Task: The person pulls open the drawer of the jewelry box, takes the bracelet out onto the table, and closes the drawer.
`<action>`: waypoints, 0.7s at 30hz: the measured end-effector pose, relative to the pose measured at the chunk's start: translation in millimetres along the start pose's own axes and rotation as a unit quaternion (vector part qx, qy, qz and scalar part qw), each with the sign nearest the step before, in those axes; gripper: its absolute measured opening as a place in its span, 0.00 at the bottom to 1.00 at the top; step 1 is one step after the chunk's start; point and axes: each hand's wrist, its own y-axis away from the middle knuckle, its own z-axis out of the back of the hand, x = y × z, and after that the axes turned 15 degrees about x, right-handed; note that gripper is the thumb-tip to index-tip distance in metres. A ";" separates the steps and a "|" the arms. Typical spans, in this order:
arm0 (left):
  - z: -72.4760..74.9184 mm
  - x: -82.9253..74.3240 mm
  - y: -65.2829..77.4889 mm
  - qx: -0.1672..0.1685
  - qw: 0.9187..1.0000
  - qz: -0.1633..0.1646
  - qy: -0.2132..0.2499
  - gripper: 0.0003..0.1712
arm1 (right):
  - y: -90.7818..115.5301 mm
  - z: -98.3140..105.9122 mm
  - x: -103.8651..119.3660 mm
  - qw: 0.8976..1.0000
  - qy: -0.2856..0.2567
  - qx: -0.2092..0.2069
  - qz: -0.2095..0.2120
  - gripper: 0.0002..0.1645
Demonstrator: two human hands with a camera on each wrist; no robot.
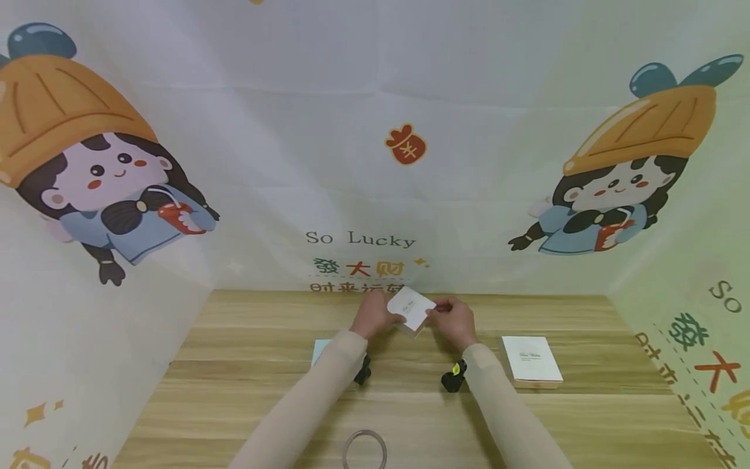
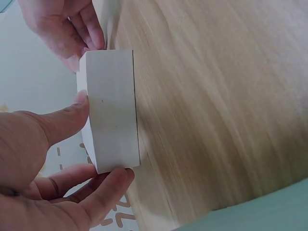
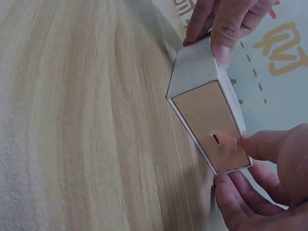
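A small white box (image 1: 412,306) with faint print on its top is held between both hands, tilted, near the back of the wooden table. My left hand (image 1: 373,316) grips its left side, thumb on the printed face and fingers beneath. On the opposite side, my right hand (image 1: 456,322) pinches the box at its corner. The left wrist view shows a plain white side of the box (image 2: 113,110). One end of the box (image 3: 207,125), in the right wrist view, is a tan cardboard panel with a small torn-looking slot, close to the right thumb.
Another white printed box (image 1: 531,358) lies to the right on the table (image 1: 410,410). A pale blue-white box (image 1: 319,347) is mostly hidden under the left sleeve. Near the front lies a translucent ring (image 1: 346,449). A printed cloth backdrop (image 1: 469,215) rises behind and at both sides.
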 end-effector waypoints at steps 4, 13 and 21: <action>-1.9 -2.1 5.6 -0.009 1.000 -0.013 0.013 0.33 | -1.6 1.9 0.8 1.000 0.001 0.012 0.004 0.21; -7.5 -5.0 16.7 -0.012 0.999 -0.003 0.031 0.27 | -7.4 6.2 -1.4 0.997 0.040 0.047 0.040 0.21; -13.0 -8.6 22.2 -0.019 0.999 0.009 0.049 0.19 | -15.0 9.4 -2.9 0.992 0.086 0.077 0.056 0.21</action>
